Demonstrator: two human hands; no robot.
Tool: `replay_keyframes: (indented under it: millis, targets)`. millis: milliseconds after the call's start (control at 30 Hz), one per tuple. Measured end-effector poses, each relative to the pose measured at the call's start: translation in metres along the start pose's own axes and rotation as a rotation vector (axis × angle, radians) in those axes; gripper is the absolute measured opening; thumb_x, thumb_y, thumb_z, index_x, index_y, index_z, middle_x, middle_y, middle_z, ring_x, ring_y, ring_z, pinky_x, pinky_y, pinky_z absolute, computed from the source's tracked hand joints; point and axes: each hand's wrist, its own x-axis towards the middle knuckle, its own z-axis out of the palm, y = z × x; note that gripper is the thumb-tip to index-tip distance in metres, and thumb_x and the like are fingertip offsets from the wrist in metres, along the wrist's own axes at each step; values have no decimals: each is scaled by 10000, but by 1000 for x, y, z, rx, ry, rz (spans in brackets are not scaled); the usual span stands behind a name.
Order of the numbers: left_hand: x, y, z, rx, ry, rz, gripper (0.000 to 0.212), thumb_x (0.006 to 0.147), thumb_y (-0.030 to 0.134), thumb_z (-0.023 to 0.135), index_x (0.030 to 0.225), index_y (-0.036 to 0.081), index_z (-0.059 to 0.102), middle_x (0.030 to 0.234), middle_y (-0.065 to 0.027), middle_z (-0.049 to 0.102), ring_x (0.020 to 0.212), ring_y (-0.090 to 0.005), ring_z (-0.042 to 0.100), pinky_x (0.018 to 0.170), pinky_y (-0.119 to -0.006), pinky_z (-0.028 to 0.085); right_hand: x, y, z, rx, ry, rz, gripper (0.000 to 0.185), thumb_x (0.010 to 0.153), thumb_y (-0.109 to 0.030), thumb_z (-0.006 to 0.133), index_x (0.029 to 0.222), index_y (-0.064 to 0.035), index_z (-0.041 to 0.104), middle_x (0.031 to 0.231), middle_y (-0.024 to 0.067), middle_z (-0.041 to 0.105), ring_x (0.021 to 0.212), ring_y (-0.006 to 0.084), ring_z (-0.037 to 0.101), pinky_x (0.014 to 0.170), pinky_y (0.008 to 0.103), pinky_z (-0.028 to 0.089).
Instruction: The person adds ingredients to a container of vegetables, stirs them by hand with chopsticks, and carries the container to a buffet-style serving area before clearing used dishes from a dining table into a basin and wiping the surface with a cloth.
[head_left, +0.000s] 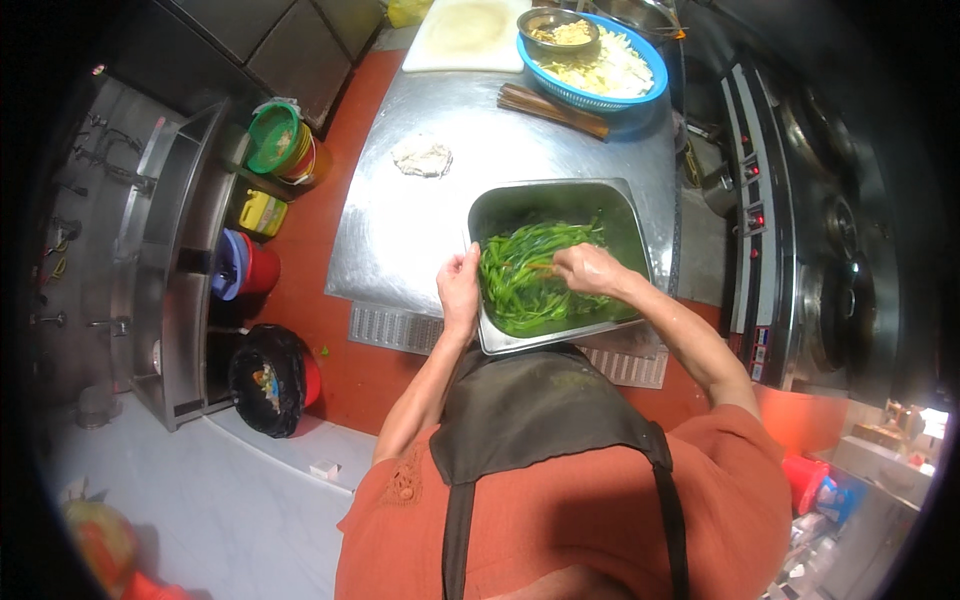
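A deep stainless steel pan (628, 196) stands at the near edge of the steel table, holding long green leafy vegetables (536, 262). My left hand (459, 289) grips the pan's left rim, thumb up. My right hand (589, 268) is over the greens inside the pan, closed around thin orange-brown chopsticks (541, 265) whose far ends point left into the greens. How deep the tips go is hidden by the leaves.
On the steel table (405, 225) lie a crumpled whitish cloth (422, 156), a bundle of brown sticks (553, 112), a blue basket (654, 90) of chopped cabbage with a metal bowl (559, 45) on it, and a white cutting board (465, 34). Stoves (765, 225) stand right, a lined bin (274, 382) left.
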Motion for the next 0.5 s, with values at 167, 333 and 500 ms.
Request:
replay_keyframes:
  millis: [167,333,500]
  targets:
    - [9,-11,-18,30,19,36,220,880,217,594,736,61,539,664,44,492,601,-36,395,549,-201,341,-29,7,-46,403,-196,129,240,846,-214,526,916,-13,638,810,137,642,765,235,598,686,371,460]
    - [6,-12,-20,73,19,65,235,877,230,596,771,22,576,661,21,536,583,-37,431,523,-204,362,-26,45,-106,-162,86,26,169,814,-179,543,867,-46,633,745,165,630,709,281,616,626,392,478]
    - [6,-2,-11,78,-4,59,231,875,225,598,781,16,570,673,7,552,590,-39,446,525,-200,368,12,86,-85,-855,230,-118,116,784,-164,500,770,-80,578,635,87,616,611,259,625,533,388,481]
